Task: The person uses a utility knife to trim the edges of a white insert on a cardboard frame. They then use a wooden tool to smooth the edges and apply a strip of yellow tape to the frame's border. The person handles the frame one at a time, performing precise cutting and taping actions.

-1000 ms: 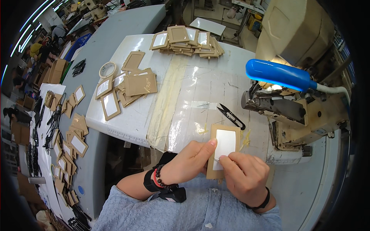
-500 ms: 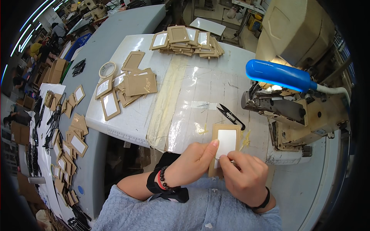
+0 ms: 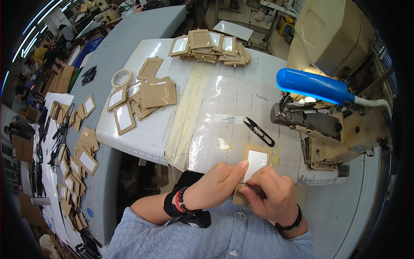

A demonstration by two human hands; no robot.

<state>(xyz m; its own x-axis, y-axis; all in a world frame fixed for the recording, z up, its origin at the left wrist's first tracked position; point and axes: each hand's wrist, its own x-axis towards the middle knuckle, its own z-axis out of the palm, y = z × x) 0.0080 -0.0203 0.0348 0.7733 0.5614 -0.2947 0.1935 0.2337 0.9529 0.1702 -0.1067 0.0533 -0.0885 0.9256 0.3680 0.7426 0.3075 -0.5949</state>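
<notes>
Close to my body I hold a tan tag-like holder [image 3: 257,149] with a white window panel. My left hand [image 3: 215,183] is closed on its left edge, the thumb lying along the side of the panel. The fingers of my right hand [image 3: 275,194] are bent and pinched over the lower part of the holder, near its near end. A thin dark piece, too small to make out, shows at the right fingertips. Just beyond the holder lie black thread snips [image 3: 259,131]. Yellow scraps [image 3: 276,156] are beside its right edge.
A sewing machine [image 3: 319,121] with a blue lamp [image 3: 315,85] stands at the right. Similar tan holders form a pile [image 3: 209,46] at the back and another [image 3: 157,93] at left, beside a tape roll [image 3: 121,78]. More holders [image 3: 87,162] lie on the grey side table [image 3: 108,190].
The holder has shifted slightly toward me and tilted to the right. My right fingers have moved a little left and down along it, with the hand turned. My left hand keeps its grip.
</notes>
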